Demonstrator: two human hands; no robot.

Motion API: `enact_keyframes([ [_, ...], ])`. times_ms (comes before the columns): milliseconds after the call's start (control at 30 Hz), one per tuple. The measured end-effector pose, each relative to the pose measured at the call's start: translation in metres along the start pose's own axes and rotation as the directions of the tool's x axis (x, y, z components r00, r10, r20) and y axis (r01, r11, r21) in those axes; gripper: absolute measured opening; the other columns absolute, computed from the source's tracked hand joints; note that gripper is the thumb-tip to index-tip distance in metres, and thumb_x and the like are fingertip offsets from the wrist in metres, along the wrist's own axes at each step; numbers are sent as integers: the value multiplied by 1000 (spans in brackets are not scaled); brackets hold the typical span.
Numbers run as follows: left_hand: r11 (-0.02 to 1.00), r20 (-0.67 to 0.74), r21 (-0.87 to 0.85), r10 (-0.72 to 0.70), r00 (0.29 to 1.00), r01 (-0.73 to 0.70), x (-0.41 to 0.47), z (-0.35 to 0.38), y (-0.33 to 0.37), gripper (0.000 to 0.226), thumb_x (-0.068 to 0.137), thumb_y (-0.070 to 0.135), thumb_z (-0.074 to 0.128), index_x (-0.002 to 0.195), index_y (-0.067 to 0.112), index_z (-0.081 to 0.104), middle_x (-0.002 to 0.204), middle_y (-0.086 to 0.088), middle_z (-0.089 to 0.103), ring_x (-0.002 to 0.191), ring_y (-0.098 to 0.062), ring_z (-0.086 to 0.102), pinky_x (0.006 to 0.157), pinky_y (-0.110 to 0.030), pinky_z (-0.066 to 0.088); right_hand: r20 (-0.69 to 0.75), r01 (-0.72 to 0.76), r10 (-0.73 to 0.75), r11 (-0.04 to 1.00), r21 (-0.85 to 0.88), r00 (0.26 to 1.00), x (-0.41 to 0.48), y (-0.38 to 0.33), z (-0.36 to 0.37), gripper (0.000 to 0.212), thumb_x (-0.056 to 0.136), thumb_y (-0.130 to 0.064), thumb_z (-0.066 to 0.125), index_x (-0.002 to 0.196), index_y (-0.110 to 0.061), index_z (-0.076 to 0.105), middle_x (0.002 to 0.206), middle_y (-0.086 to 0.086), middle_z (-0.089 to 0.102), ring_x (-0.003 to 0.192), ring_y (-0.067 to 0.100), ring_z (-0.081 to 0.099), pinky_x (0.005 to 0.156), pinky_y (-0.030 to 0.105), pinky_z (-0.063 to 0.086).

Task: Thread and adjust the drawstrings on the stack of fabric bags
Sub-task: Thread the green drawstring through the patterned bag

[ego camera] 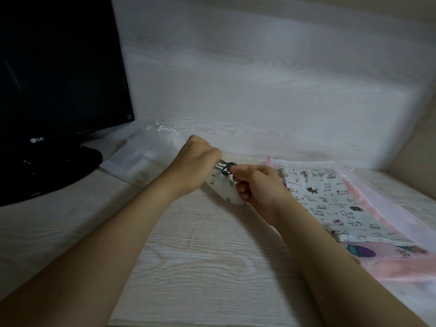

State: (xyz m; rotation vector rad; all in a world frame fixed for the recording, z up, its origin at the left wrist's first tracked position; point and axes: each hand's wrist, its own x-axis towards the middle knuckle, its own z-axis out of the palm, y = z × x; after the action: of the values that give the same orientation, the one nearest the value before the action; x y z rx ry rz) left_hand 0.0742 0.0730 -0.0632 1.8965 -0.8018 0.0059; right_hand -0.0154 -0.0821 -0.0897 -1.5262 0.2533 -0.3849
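The green-dotted bag (227,193) hangs between the hands, mouth up at the fingertips, body dropping below them. The left hand (195,161) is curled round the mouth's left edge. The right hand (257,187) pinches the dark green drawstring (226,166), which spans the short gap between them, left to right. The stack of bags (330,199) lies just right of the right hand, the nearer one.

Both hands, left hand (193,159) and right hand (256,185), pinch the green drawstring (225,166) of a small spotted bag (227,191) beside the cat-print bag (330,199).
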Motion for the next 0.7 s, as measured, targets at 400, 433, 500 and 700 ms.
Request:
enact_keyframes([
  [400, 925, -146, 64, -363, 920, 375, -2, -12, -10, 36, 92, 34, 45, 85, 5, 64, 59, -8, 71, 51, -29, 67, 58, -37, 59, -13, 25, -26, 996, -90, 1000, 1, 3, -1, 8, 98, -11, 69, 94, -4, 70, 63, 2, 45, 55, 14, 39, 51, 26, 30],
  [433, 928, -129, 119, -337, 933, 352, -3, -11, -10, 33, 91, 33, 45, 88, 6, 61, 63, -8, 69, 50, -29, 64, 54, -35, 55, -2, 31, -31, 993, -110, 1000, 1, 4, -1, 9, 98, -11, 69, 92, -5, 71, 64, 2, 46, 56, 13, 40, 51, 26, 31],
  [500, 936, -85, 185, -287, 954, 298, -6, -8, -8, 22, 96, 32, 42, 104, 14, 53, 81, -9, 64, 59, -30, 62, 53, -33, 52, 20, 44, -42, 989, -143, 999, 1, 5, 0, 10, 98, -11, 69, 90, -7, 73, 64, 0, 48, 55, 12, 42, 51, 24, 34],
  [700, 958, 119, 231, -203, 972, 172, -12, -2, -3, 32, 104, 30, 35, 117, 25, 63, 78, -8, 65, 64, -30, 66, 59, -34, 55, 38, 45, -40, 987, -155, 998, 2, 7, 0, 11, 99, -11, 67, 93, -7, 75, 65, 0, 50, 56, 12, 43, 52, 25, 34],
])
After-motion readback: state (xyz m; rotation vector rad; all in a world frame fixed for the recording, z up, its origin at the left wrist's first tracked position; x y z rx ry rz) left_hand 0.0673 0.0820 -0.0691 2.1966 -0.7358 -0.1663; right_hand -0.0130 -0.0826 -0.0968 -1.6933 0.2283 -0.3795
